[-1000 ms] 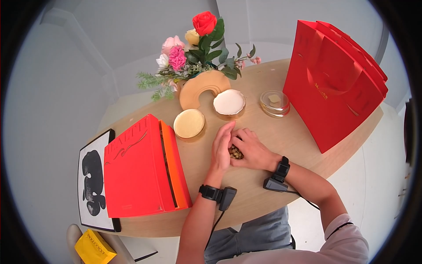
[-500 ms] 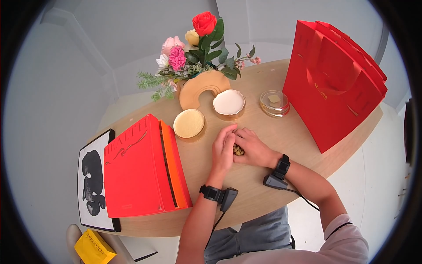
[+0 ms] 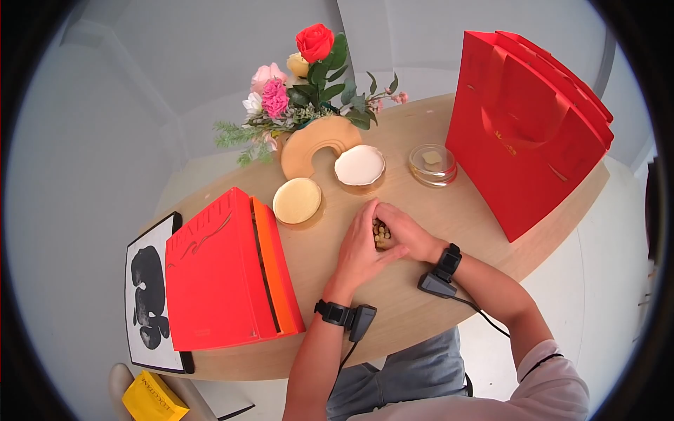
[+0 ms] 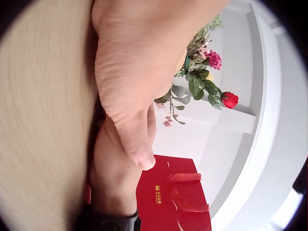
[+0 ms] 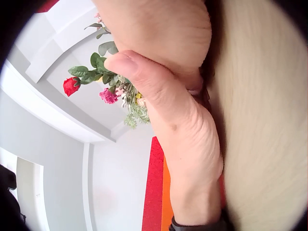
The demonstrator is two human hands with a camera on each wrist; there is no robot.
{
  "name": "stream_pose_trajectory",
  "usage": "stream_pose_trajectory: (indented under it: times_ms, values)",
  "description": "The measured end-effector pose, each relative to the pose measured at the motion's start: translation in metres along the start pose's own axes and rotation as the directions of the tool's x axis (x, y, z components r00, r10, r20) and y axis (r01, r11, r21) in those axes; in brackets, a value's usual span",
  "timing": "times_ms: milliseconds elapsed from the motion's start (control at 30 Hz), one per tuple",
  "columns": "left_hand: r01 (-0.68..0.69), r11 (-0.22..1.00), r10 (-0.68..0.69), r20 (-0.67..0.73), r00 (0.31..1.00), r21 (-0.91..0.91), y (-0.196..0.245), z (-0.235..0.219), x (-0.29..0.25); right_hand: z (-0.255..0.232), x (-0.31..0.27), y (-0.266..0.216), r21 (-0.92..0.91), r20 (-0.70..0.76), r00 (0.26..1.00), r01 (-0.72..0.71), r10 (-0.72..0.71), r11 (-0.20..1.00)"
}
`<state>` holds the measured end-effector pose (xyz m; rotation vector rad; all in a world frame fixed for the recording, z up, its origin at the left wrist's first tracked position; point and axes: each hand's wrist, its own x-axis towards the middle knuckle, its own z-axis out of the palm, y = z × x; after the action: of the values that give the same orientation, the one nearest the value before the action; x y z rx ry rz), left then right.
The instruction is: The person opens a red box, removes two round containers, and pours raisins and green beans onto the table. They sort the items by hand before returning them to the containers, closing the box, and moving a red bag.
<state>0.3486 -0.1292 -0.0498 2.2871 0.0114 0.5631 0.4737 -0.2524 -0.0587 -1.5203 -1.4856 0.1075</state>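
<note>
Both bare hands cup a small heap of rounded, yellow-brown, nut-like pieces (image 3: 381,236) on the tabletop. My left hand (image 3: 358,244) lines the heap's left side, fingers long and nearly straight. From the other side my right hand (image 3: 413,235) curves along it, and the fingertips of both meet at the far end. Across the near side, the left thumb (image 4: 143,155) reaches over to the right hand. In the wrist views, the hands' lower edges lie along the table, and the heap itself is mostly hidden behind them.
Beyond the hands stand a pale-yellow-topped round container (image 3: 298,202), a white-topped one (image 3: 360,166) and a clear round dish (image 3: 432,165). Flowers (image 3: 295,91) rise behind a tan arch (image 3: 316,137). A red box (image 3: 217,281) flanks the left, a red paper bag (image 3: 526,133) the right.
My left hand has turned and slid slightly, its thumb now spread across the near side. The right hand has shifted little; the fingertips have closed together round the heap. The head view has tilted slightly.
</note>
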Motion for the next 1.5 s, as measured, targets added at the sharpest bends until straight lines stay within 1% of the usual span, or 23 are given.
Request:
stream_pose_trajectory:
  times_ms: [33,67,100,167,200,267,433,500,567,733,800,867,900,967,1033,1067,1100,1167,1200,1267,1300,1367,1500]
  values:
    - [-0.001,1.0,0.001,0.0,1.0,0.0,-0.002,0.001,-0.001,-0.002,-0.001,-0.003,0.002,0.02,0.995,-0.098,0.098,0.995]
    - [0.03,1.0,-0.03,0.021,0.999,-0.006,0.0,0.0,-0.001,-0.002,-0.001,-0.004,0.002,0.04,0.98,-0.195,0.195,0.981]
    - [0.062,0.998,-0.061,0.042,0.997,-0.011,0.002,-0.001,-0.001,-0.002,-0.001,-0.005,0.002,0.04,0.98,-0.195,0.194,0.981]
    - [0.066,0.998,-0.067,0.052,0.996,0.019,0.007,-0.003,0.0,0.0,-0.001,-0.005,0.045,-0.02,0.968,-0.248,0.249,0.968]
    - [0.071,0.996,-0.074,0.063,0.995,0.049,0.008,-0.004,0.001,0.0,-0.001,-0.005,0.044,-0.019,0.968,-0.248,0.249,0.968]
    - [0.059,0.997,-0.062,0.054,0.997,0.055,0.008,-0.003,0.002,0.0,0.0,-0.007,0.075,-0.053,0.954,-0.29,0.294,0.954]
    - [0.063,0.997,-0.065,0.046,0.997,0.05,0.011,-0.004,0.002,0.0,0.0,-0.01,0.092,-0.096,0.955,-0.274,0.282,0.957]
    - [0.044,0.997,-0.046,0.026,0.999,0.056,0.011,-0.003,0.002,0.001,0.001,-0.011,0.092,-0.11,0.955,-0.266,0.275,0.96]
    - [0.051,0.997,-0.053,0.032,0.998,0.061,0.011,-0.003,0.002,0.001,0.001,-0.011,0.157,-0.087,0.94,-0.313,0.328,0.937]
    - [0.061,0.996,-0.064,0.035,0.997,0.059,0.01,-0.002,0.003,0.001,0.0,-0.016,0.136,-0.116,0.938,-0.311,0.327,0.941]
    - [0.018,0.995,-0.019,0.009,1.0,0.096,0.009,-0.001,0.004,0.001,-0.001,-0.014,0.147,-0.129,0.937,-0.307,0.326,0.94]
    - [0.009,0.996,-0.01,0.009,1.0,0.093,0.009,0.0,0.005,-0.001,-0.002,-0.012,0.246,-0.111,0.915,-0.354,0.389,0.902]
    - [0.0,0.996,0.0,0.009,1.0,0.09,0.011,-0.001,0.006,0.0,-0.001,-0.011,0.246,-0.111,0.914,-0.354,0.389,0.902]
    - [0.027,0.997,-0.029,0.02,0.999,0.071,0.017,-0.003,0.008,0.003,0.0,-0.005,0.568,-0.127,0.87,-0.33,0.477,0.754]
    - [0.056,0.997,-0.057,0.032,0.998,0.053,0.015,-0.001,0.007,0.003,0.0,0.003,0.577,-0.138,0.854,-0.342,0.501,0.741]
    - [0.022,0.99,-0.026,0.024,0.999,0.137,0.012,0.001,0.006,0.002,0.0,0.005,0.586,-0.148,0.838,-0.353,0.525,0.729]
    - [-0.01,0.975,0.006,0.019,1.0,0.22,0.009,0.003,0.005,0.002,0.001,0.005,0.587,-0.148,0.837,-0.354,0.526,0.728]
    - [-0.015,0.977,0.011,0.019,1.0,0.213,0.008,0.006,0.006,0.002,0.002,0.005,0.653,-0.154,0.84,-0.308,0.52,0.692]
    - [-0.021,0.978,0.017,0.017,1.0,0.206,0.01,0.006,0.007,0.003,0.003,0.004,0.654,-0.154,0.84,-0.308,0.52,0.691]
    - [-0.031,0.979,0.029,0.015,0.999,0.2,0.01,0.008,0.007,0.005,0.005,-0.001,0.736,-0.121,0.846,-0.274,0.519,0.619]
    - [-0.043,0.98,0.041,0.012,0.999,0.194,0.01,0.008,0.007,0.005,0.005,0.0,0.735,-0.122,0.845,-0.275,0.52,0.62]
    - [-0.041,0.982,0.04,0.006,0.999,0.183,0.009,0.01,0.007,0.007,0.005,0.002,0.781,-0.102,0.857,-0.245,0.504,0.574]
    - [-0.029,0.989,0.03,-0.006,1.0,0.145,0.01,0.009,0.007,0.008,0.003,0.008,0.761,-0.14,0.857,-0.227,0.496,0.608]
